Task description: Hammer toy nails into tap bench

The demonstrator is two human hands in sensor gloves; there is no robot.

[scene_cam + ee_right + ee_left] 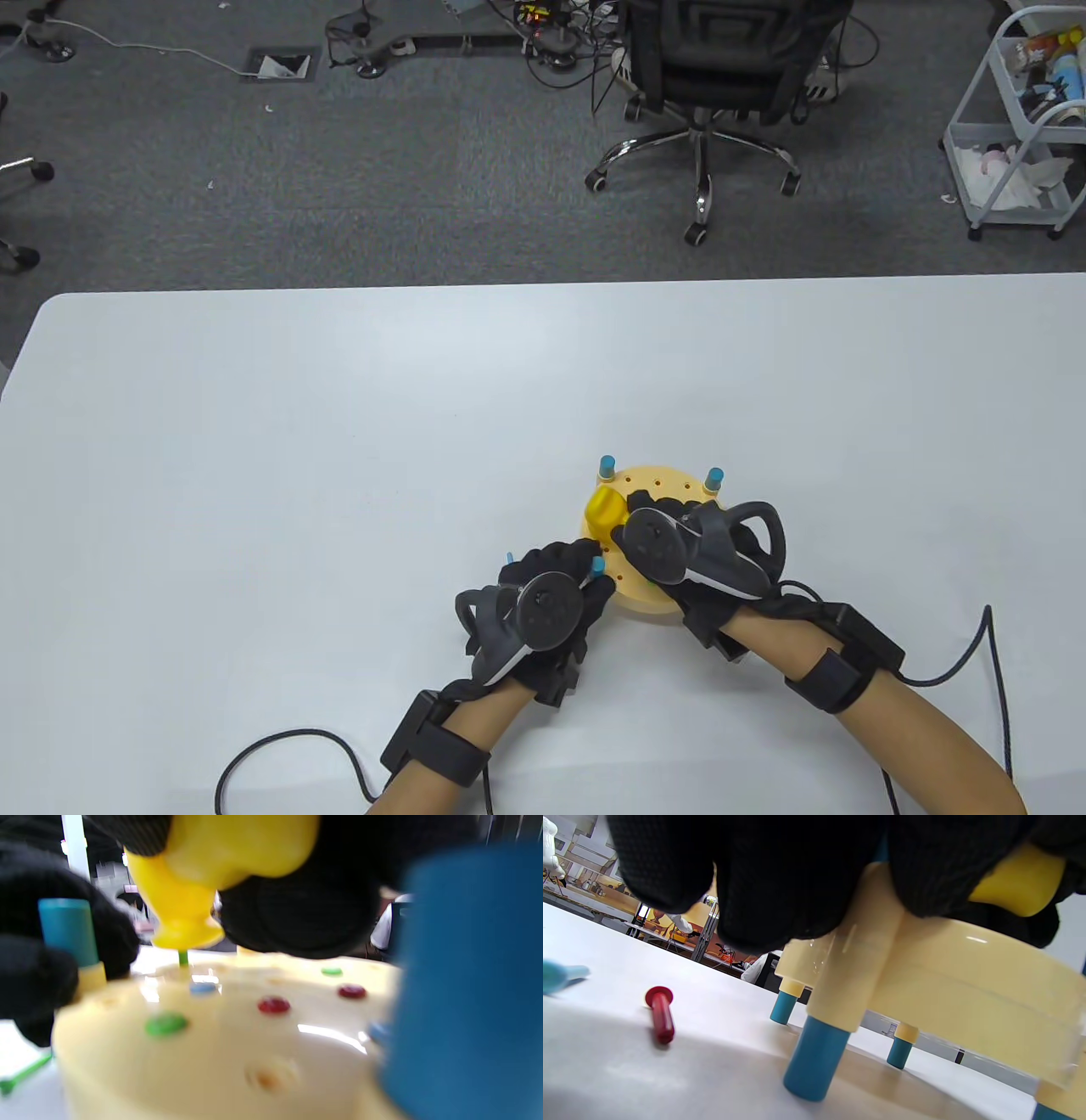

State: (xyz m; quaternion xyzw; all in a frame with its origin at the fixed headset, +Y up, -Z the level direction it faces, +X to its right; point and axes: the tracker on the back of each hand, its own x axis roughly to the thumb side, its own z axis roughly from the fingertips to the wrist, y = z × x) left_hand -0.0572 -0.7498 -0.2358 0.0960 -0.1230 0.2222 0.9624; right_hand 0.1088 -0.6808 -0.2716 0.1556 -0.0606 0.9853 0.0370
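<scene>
The tap bench point(649, 543), a round cream disc on blue-tipped legs, stood near the surface's point(254, 441) near edge, right of its middle. Its top was dotted with holes, and in the right wrist view several nail heads sat flush in it: red point(274, 1005), green point(166, 1024) and blue point(202, 988).

Over the bench's middle the right hand point(704, 552) was curled tight around the yellow toy hammer point(606, 509), whose head stuck out past the fingers toward the bench's far-left side. From the right wrist camera the hammer's face point(186, 935) sat right atop a thin green nail point(183, 957) that stood only partly sunk in the bench.

The left hand point(551, 594) rested against the bench's near-left rim, its fingers point(42, 980) wrapped about the blue post point(68, 931) there and holding the bench.

On the surface beside the left hand lay loose nails: a red one point(660, 1014) on its side, a pale blue one point(560, 976) toward the left, and a green one point(21, 1073) near the bench's foot.

Beyond the surface's far edge stood an office chair point(704, 76) on grey carpet, and a white trolley point(1018, 127) off the far-right corner.
</scene>
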